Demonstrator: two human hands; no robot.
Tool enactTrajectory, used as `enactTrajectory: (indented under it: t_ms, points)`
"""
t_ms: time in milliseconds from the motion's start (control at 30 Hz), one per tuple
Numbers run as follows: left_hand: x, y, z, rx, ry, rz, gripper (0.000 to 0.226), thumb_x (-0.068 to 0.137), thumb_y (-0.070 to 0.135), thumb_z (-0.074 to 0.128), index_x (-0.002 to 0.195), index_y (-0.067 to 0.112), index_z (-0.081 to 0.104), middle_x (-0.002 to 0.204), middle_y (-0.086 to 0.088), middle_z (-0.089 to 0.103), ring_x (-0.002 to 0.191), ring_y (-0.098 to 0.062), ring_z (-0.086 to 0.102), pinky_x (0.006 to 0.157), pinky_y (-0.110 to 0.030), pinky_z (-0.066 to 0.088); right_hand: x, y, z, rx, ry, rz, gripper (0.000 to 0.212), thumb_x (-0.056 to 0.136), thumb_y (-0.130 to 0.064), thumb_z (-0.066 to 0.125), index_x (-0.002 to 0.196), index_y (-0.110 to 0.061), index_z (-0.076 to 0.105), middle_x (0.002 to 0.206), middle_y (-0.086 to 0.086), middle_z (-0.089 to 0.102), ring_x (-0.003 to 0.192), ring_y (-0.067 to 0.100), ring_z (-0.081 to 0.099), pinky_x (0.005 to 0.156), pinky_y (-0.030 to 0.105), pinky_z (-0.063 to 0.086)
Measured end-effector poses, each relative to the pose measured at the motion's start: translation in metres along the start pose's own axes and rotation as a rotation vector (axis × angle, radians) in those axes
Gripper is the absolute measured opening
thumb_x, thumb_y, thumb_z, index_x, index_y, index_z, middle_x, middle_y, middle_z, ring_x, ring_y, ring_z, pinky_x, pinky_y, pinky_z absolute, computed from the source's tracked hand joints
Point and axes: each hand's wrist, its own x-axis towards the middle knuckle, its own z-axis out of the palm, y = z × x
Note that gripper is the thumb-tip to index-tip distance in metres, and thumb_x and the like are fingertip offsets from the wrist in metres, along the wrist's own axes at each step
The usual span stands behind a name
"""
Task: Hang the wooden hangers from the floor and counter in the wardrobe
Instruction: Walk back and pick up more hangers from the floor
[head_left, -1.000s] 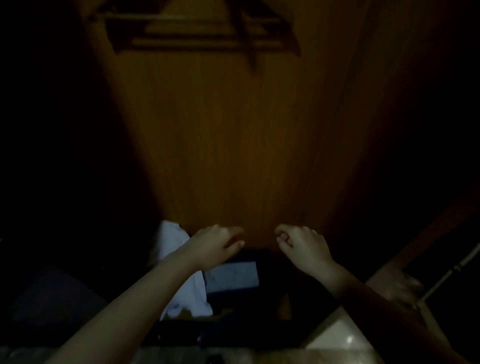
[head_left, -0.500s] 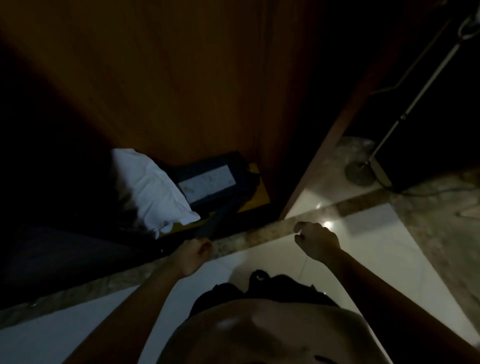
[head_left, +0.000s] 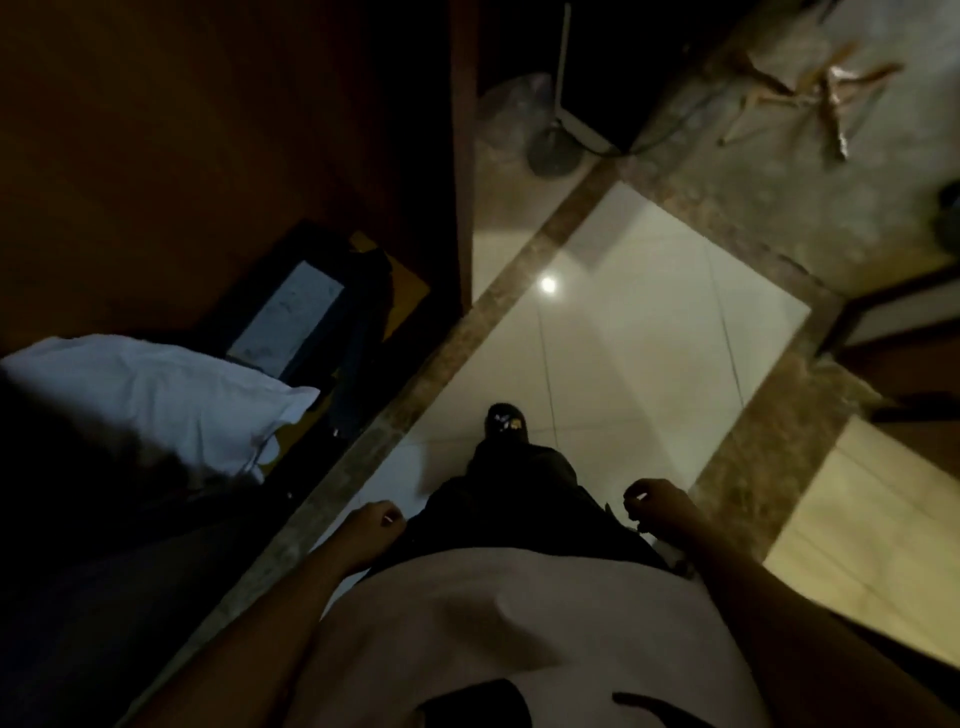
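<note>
The wooden hangers (head_left: 810, 88) lie in a loose, crossed pile on the mottled brown part of the floor (head_left: 623, 338), at the far upper right and well apart from the person. They overlap and are blurred, so I cannot tell exactly how many there are; there are at least three.

The left hand (head_left: 371, 530) hangs by the hip with its fingers loosely curled, grasping nothing. The right hand (head_left: 657, 512) hangs on the other side in the same way, also holding nothing. Between the two hands are a pale shirt (head_left: 493, 623) with dark print at its lower edge, too cut off to read, and one dark shoe (head_left: 506, 422) standing on the white tiles.

The wardrobe (head_left: 208, 130) stands open at the left, its wood wall dark. On its bottom lie one white pillow (head_left: 156, 405) and, just beside it, one dark case (head_left: 358, 312) bearing a pale rectangular panel (head_left: 291, 317). The marks on the panel are too faint to read.

One round stand base (head_left: 553, 150) with a thin upright pole sits on the floor just past the wardrobe's edge.
</note>
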Motion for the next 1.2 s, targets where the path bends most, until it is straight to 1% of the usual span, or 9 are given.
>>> enactTrajectory:
  t_ms: [200, 333, 467, 567, 633, 700, 833, 1033, 1200]
  points:
    - [0.014, 0.021, 0.008, 0.203, -0.109, 0.061, 0.012, 0.095, 0.018, 0.047, 0.09, 0.01, 0.054, 0.088, -0.006, 0.056, 0.084, -0.019, 0.053, 0.067, -0.026, 0.04, -0.035, 0.079, 0.044, 0.157, -0.048, 0.133, 0.028, 0.094, -0.012, 0.049, 0.115, 0.001, 0.062, 0.124, 0.018, 0.06, 0.111, 0.03, 0.057, 0.09, 0.032, 0.043]
    - [0.03, 0.062, 0.013, 0.297, -0.154, 0.097, 0.016, 0.095, 0.018, 0.047, 0.099, 0.005, 0.056, 0.09, -0.006, 0.054, 0.088, -0.022, 0.053, 0.072, -0.026, 0.04, -0.049, 0.117, 0.047, 0.342, 0.003, 0.244, 0.029, 0.093, -0.006, 0.048, 0.106, 0.017, 0.061, 0.115, 0.033, 0.059, 0.108, 0.042, 0.056, 0.093, 0.043, 0.044]
    - [0.043, 0.114, 0.028, 0.319, -0.108, 0.124, 0.022, 0.095, 0.014, 0.047, 0.073, 0.016, 0.051, 0.078, -0.004, 0.053, 0.083, -0.021, 0.052, 0.075, -0.03, 0.042, -0.046, 0.145, 0.026, 0.457, 0.032, 0.3, 0.029, 0.092, -0.004, 0.049, 0.109, 0.018, 0.058, 0.119, 0.035, 0.056, 0.112, 0.043, 0.053, 0.097, 0.045, 0.04]
    - [0.049, 0.151, 0.053, 0.381, -0.092, 0.111, 0.015, 0.095, 0.015, 0.046, 0.085, 0.014, 0.057, 0.098, -0.015, 0.062, 0.088, -0.023, 0.056, 0.077, -0.028, 0.043, -0.034, 0.162, -0.016, 0.514, 0.068, 0.28, 0.028, 0.092, -0.002, 0.048, 0.11, 0.017, 0.059, 0.117, 0.034, 0.058, 0.11, 0.043, 0.054, 0.092, 0.042, 0.042]
    - [0.053, 0.178, 0.07, 0.486, -0.131, 0.117, 0.02, 0.096, 0.018, 0.045, 0.106, 0.008, 0.059, 0.115, -0.016, 0.061, 0.101, -0.025, 0.057, 0.078, -0.025, 0.041, -0.024, 0.168, -0.051, 0.528, 0.098, 0.251, 0.029, 0.093, -0.003, 0.046, 0.111, 0.018, 0.057, 0.105, 0.03, 0.061, 0.1, 0.041, 0.059, 0.075, 0.038, 0.047]
    - [0.058, 0.209, 0.079, 0.507, -0.106, 0.119, 0.03, 0.097, 0.02, 0.044, 0.118, 0.003, 0.056, 0.123, -0.015, 0.058, 0.112, -0.027, 0.055, 0.084, -0.026, 0.042, -0.011, 0.171, -0.087, 0.543, 0.111, 0.22, 0.03, 0.094, -0.004, 0.044, 0.113, 0.016, 0.055, 0.098, 0.025, 0.058, 0.079, 0.031, 0.057, 0.059, 0.029, 0.041]
    - [0.068, 0.267, 0.082, 0.486, -0.013, 0.182, 0.028, 0.096, 0.016, 0.044, 0.117, 0.002, 0.056, 0.122, -0.019, 0.059, 0.111, -0.028, 0.056, 0.083, -0.026, 0.041, 0.021, 0.166, -0.159, 0.602, 0.187, 0.107, 0.03, 0.095, -0.007, 0.046, 0.117, 0.011, 0.055, 0.091, 0.021, 0.057, 0.065, 0.019, 0.051, 0.057, 0.025, 0.042]
    - [0.082, 0.336, 0.085, 0.465, 0.032, 0.242, 0.028, 0.096, 0.016, 0.044, 0.117, 0.001, 0.054, 0.122, -0.019, 0.058, 0.112, -0.028, 0.055, 0.084, -0.027, 0.042, 0.065, 0.133, -0.267, 0.646, 0.261, -0.063, 0.027, 0.094, -0.014, 0.049, 0.113, 0.002, 0.058, 0.09, 0.015, 0.06, 0.076, 0.024, 0.058, 0.053, 0.023, 0.041]
    - [0.114, 0.393, 0.071, 0.445, 0.012, 0.229, 0.025, 0.096, 0.014, 0.045, 0.112, 0.001, 0.058, 0.119, -0.019, 0.06, 0.109, -0.027, 0.056, 0.08, -0.023, 0.038, 0.102, 0.11, -0.337, 0.711, 0.305, -0.092, 0.023, 0.092, -0.014, 0.048, 0.108, -0.003, 0.061, 0.089, 0.012, 0.062, 0.067, 0.016, 0.058, 0.054, 0.022, 0.041]
